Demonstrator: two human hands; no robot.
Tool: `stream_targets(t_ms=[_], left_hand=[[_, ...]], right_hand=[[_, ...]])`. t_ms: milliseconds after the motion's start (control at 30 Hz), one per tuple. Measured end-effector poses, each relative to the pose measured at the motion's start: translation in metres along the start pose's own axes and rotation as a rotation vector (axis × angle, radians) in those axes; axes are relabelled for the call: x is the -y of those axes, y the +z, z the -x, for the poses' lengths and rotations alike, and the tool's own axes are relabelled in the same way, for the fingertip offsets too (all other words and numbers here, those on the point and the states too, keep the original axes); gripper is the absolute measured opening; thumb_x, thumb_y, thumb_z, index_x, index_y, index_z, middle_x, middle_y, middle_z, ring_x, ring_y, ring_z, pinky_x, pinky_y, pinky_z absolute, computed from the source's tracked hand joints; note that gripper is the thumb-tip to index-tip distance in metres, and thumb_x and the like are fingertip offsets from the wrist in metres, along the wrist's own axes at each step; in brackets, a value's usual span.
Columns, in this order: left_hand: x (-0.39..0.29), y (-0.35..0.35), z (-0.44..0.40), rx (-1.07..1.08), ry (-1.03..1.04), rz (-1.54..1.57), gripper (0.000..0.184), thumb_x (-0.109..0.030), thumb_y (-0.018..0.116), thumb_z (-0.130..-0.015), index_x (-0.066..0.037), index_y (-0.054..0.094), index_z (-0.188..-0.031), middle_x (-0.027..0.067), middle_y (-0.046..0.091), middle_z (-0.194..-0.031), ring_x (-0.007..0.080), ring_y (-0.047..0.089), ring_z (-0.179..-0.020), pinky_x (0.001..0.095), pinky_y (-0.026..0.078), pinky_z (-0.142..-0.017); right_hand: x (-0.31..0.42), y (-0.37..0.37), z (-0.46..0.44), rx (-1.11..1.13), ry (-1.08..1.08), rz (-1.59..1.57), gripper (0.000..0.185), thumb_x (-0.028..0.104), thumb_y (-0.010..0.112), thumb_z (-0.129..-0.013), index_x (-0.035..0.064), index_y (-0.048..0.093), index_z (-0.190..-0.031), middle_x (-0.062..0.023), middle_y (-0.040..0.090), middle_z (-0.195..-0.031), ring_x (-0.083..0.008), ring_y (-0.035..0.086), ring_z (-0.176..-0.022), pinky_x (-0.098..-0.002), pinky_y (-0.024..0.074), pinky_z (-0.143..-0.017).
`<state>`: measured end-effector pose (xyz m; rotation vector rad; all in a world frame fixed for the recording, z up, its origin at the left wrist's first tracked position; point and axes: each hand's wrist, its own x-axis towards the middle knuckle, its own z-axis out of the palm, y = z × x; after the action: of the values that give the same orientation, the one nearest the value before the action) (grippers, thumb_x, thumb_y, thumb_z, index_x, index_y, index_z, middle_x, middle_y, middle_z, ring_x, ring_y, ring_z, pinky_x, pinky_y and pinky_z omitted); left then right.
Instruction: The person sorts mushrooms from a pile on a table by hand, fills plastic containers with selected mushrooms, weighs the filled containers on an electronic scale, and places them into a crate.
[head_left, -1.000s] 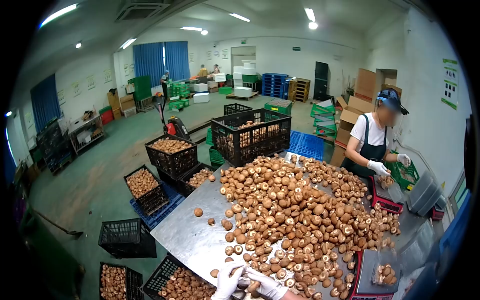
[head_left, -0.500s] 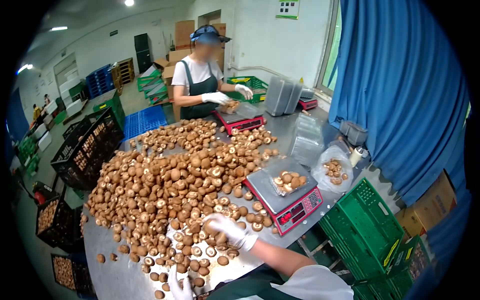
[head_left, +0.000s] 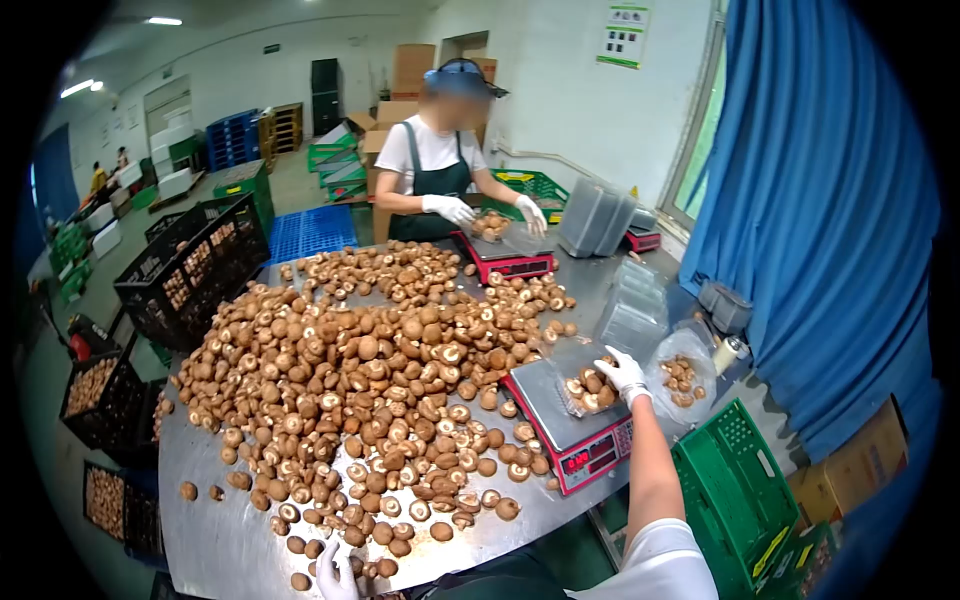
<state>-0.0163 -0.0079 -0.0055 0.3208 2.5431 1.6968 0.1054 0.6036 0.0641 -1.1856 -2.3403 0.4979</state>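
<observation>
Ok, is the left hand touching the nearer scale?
Apart: the head view shows loose mushrooms and bare tabletop between the left hand and the nearer scale.

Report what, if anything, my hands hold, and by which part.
Right hand, at the right side of the clear tray of mushrooms: whether it grips the tray or a mushroom cannot be told. Left hand, beside loose mushrooms: no hold visible.
</observation>
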Motion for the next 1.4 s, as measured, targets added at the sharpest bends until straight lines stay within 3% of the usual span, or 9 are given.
stream_targets(t_ms=[167, 300, 467, 833, 933, 1100, 1233, 1300, 1400], left_hand=[[0.018, -0.009, 0.010, -0.072, -0.051, -0.012, 0.035, -0.008, 0.059, -0.085, 0.000, 0.057, -0.119, 0.0156, 0.058, -0.118, 0.0262, 0.055, -0.109, 0.0351, 0.042, -0.095], [0.055, -0.020, 0.031, -0.140, -0.103, -0.040, 0.032, -0.008, 0.059, -0.086, 0.000, 0.060, -0.116, 0.0151, 0.061, -0.115, 0.0254, 0.058, -0.106, 0.0346, 0.044, -0.092], [0.043, -0.025, 0.036, -0.306, 0.009, -0.182, 0.023, -0.008, 0.058, -0.086, 0.000, 0.063, -0.108, 0.0110, 0.065, -0.100, 0.0223, 0.061, -0.095, 0.0313, 0.046, -0.085], [0.138, -0.093, -0.106, -0.578, -0.235, -0.158, 0.054, -0.025, 0.059, -0.091, -0.001, 0.043, -0.135, 0.0184, 0.039, -0.141, 0.0287, 0.038, -0.130, 0.0350, 0.033, -0.107], [0.144, -0.104, -0.157, -0.598, -0.450, 0.511, 0.062, -0.034, 0.053, -0.095, -0.005, 0.030, -0.144, 0.0127, 0.034, -0.146, 0.0249, 0.035, -0.133, 0.0345, 0.031, -0.108], [0.160, -0.091, -0.234, -0.523, -0.431, 0.644, 0.050, -0.035, 0.051, -0.096, -0.007, 0.044, -0.136, 0.0082, 0.052, -0.128, 0.0197, 0.047, -0.115, 0.0330, 0.036, -0.100], [0.098, -0.062, -0.272, -0.267, -0.390, 0.757, 0.041, -0.045, 0.049, -0.093, -0.010, 0.055, -0.114, 0.0041, 0.059, -0.091, 0.0163, 0.057, -0.079, 0.0289, 0.048, -0.067], [0.096, -0.060, -0.281, -0.303, -0.587, 0.743, 0.045, -0.043, 0.049, -0.095, -0.012, 0.050, -0.127, 0.0049, 0.059, -0.111, 0.0183, 0.057, -0.098, 0.0304, 0.045, -0.090], [0.127, -0.046, -0.301, -0.177, -0.464, 0.492, 0.040, -0.040, 0.051, -0.095, -0.009, 0.056, -0.121, 0.0039, 0.060, -0.111, 0.0146, 0.055, -0.102, 0.0313, 0.045, -0.088]], right_hand=[[-0.002, 0.007, -0.011, -0.166, -0.005, 0.079, 0.061, 0.054, 0.065, -0.077, 0.0088, 0.064, -0.117, -0.0168, 0.064, -0.111, -0.0331, 0.058, -0.106, -0.0409, 0.0439, -0.094], [0.037, 0.016, -0.016, -0.424, -0.288, -0.074, 0.028, 0.026, 0.065, -0.085, 0.0050, 0.066, -0.103, -0.0135, 0.065, -0.100, -0.0318, 0.060, -0.095, -0.0391, 0.0463, -0.086], [0.108, 0.071, 0.004, -0.140, -0.433, -0.398, 0.021, 0.017, 0.063, -0.087, 0.0014, 0.067, -0.100, -0.0146, 0.067, -0.098, -0.0281, 0.063, -0.094, -0.0354, 0.0470, -0.087], [0.129, 0.255, 0.005, 0.575, 0.001, -0.499, 0.063, 0.046, 0.050, -0.094, -0.0028, 0.045, -0.133, -0.0208, 0.048, -0.136, -0.0293, 0.045, -0.128, -0.0350, 0.0339, -0.106], [0.122, 0.291, -0.017, 0.490, -0.020, -0.592, 0.064, 0.048, 0.048, -0.094, -0.0022, 0.045, -0.134, -0.0185, 0.052, -0.131, -0.0281, 0.048, -0.122, -0.0349, 0.0371, -0.102], [0.168, 0.256, 0.001, 0.565, -0.020, -0.328, 0.075, 0.060, 0.052, -0.085, 0.0071, 0.044, -0.137, -0.0276, 0.050, -0.131, -0.0379, 0.047, -0.124, -0.0386, 0.0360, -0.103], [0.180, 0.268, -0.002, 0.511, -0.042, -0.136, 0.076, 0.064, 0.051, -0.083, 0.0114, 0.045, -0.138, -0.0317, 0.054, -0.122, -0.0431, 0.052, -0.114, -0.0434, 0.0384, -0.101], [0.176, 0.288, -0.010, 0.491, -0.019, -0.148, 0.075, 0.060, 0.052, -0.086, 0.0012, 0.047, -0.133, -0.0277, 0.055, -0.125, -0.0403, 0.052, -0.117, -0.0397, 0.0392, -0.101], [0.199, 0.288, -0.016, 0.643, -0.017, -0.585, 0.061, 0.045, 0.048, -0.095, 0.0021, 0.041, -0.137, -0.0198, 0.050, -0.132, -0.0300, 0.045, -0.125, -0.0353, 0.0333, -0.105]])
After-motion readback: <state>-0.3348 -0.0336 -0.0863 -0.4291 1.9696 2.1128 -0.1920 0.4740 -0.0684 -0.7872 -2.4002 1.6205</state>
